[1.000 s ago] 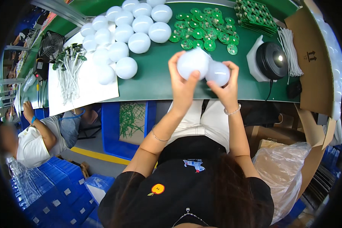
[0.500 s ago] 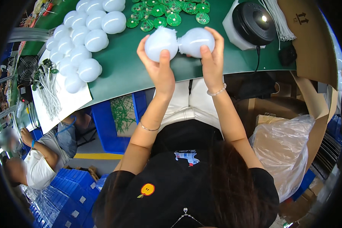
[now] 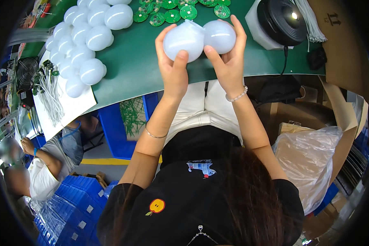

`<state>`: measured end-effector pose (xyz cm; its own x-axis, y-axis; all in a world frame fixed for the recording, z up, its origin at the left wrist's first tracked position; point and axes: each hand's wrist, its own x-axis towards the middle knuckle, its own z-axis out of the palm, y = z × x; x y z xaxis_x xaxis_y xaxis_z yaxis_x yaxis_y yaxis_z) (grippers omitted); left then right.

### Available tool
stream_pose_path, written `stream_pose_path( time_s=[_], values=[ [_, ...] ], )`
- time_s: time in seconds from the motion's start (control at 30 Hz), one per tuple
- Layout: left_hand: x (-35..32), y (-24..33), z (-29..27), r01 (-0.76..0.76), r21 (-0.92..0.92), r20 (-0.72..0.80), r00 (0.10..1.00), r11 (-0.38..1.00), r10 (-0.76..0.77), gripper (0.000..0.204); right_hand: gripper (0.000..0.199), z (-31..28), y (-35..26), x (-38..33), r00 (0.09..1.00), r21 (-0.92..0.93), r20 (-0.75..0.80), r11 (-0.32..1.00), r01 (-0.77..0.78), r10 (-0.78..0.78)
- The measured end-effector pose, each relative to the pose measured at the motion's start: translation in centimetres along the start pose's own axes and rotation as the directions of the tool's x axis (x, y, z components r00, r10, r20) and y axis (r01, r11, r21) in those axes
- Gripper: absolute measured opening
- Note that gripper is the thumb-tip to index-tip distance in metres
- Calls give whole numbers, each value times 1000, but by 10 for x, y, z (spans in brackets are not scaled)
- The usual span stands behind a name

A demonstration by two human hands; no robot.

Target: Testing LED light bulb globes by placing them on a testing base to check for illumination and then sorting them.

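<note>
My left hand (image 3: 174, 69) is closed around a white bulb cover (image 3: 183, 42), its open neck tilted up and away from me. A second white bulb cover (image 3: 220, 37) is in my right hand (image 3: 230, 67), gripped between thumb and fingers. The two covers overlap in view, side by side above the front part of the green table (image 3: 131, 78). Its round side faces me, and the neck of the right-hand cover is hidden. Several green round circuit boards (image 3: 172, 16) lie just beyond my hands.
Many more white bulb covers (image 3: 98, 37) are clustered at the left, beside a bundle of white wires (image 3: 51, 98) on a white sheet. A black round device (image 3: 276, 22) stands at the right. Below the table edge are a blue bin (image 3: 115, 135) and cardboard boxes. A co-worker (image 3: 49, 176) sits far left.
The two covers have come closer together. The left one has turned so its neck rim points up, and the right one has rotated, hiding its neck.
</note>
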<state>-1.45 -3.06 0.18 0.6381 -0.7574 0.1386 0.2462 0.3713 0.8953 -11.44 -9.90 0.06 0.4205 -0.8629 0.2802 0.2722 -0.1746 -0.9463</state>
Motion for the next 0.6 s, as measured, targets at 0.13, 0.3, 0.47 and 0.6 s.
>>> stream_pose_path(
  time_s=[0.13,0.3,0.47,0.6],
  values=[
    [4,4,-5,167,-165,-42,983,972,-176,77,85,-3,3,1,991,19,81,994,109,-110],
    [11,8,-15,293,-392,73,955,872,-288,74,83,-5,1,1,997,179,83,984,-12,-3],
    [11,8,-17,336,-447,94,939,829,-330,77,82,-4,-3,2,996,115,93,993,-9,-2],
    [10,9,-16,369,-341,102,929,865,-356,81,84,-7,-3,1,993,64,114,998,7,-15]
  ],
)
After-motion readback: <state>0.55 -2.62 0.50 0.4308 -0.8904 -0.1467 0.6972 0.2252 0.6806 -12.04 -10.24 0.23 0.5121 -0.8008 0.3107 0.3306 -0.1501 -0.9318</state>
